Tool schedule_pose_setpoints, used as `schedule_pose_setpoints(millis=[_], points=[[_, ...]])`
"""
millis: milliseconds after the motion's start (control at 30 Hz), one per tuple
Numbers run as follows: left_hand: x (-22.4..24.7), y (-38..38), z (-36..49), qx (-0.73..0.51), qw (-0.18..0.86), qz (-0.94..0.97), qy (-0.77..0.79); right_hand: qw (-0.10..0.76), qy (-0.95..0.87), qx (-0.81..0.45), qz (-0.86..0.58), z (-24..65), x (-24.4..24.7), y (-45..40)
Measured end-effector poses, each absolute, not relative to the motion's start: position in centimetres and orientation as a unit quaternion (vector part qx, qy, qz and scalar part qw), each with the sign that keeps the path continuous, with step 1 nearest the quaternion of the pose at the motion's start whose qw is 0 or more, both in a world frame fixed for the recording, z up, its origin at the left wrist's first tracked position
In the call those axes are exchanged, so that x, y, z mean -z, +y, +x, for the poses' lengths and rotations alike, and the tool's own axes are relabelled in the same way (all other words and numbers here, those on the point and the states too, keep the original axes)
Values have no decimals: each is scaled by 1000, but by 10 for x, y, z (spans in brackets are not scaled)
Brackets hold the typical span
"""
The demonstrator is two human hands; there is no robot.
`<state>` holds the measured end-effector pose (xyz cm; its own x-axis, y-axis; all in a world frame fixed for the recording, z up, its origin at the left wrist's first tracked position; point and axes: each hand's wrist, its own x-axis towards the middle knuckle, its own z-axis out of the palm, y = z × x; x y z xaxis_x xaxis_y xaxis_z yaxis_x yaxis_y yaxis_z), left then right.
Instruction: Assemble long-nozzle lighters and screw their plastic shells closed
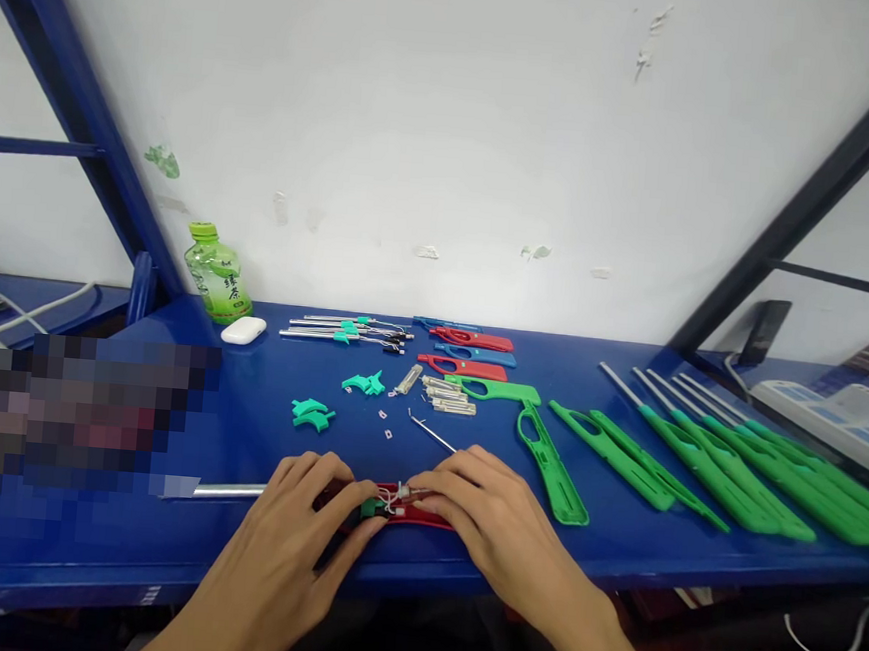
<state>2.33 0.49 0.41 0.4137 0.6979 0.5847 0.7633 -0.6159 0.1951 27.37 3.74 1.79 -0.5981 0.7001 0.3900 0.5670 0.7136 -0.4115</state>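
Observation:
A red lighter shell (427, 516) lies near the table's front edge, with white wires and a small dark green part showing in it. My left hand (298, 535) is closed around the shell's left part, fingers at the green part. From under that hand a silver metal tube (230, 491) extends left. My right hand (498, 521) pinches the shell's right part from above, its fingertips at a small clear piece (407, 491) beside the wires. Just beyond the right fingers lies a thin metal rod (432, 433).
Green lighters with metal tubes (731, 469) lie at right. Red, blue and green shells (468, 368), clear fuel tanks (450, 397), teal triggers (312, 414) and tube assemblies (340, 331) lie behind my hands. A white case (243, 331) and green bottle (217, 273) stand back left.

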Motion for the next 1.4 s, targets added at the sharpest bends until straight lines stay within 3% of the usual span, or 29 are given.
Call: schedule_pose_setpoints(millis=[600, 1400], points=[[-9, 5, 25, 314, 73, -847, -423, 243, -902, -83, -348, 276, -18, 36], [-3, 4, 20, 269, 20, -854, -445, 343, -872, -123, -327, 278, -15, 38]])
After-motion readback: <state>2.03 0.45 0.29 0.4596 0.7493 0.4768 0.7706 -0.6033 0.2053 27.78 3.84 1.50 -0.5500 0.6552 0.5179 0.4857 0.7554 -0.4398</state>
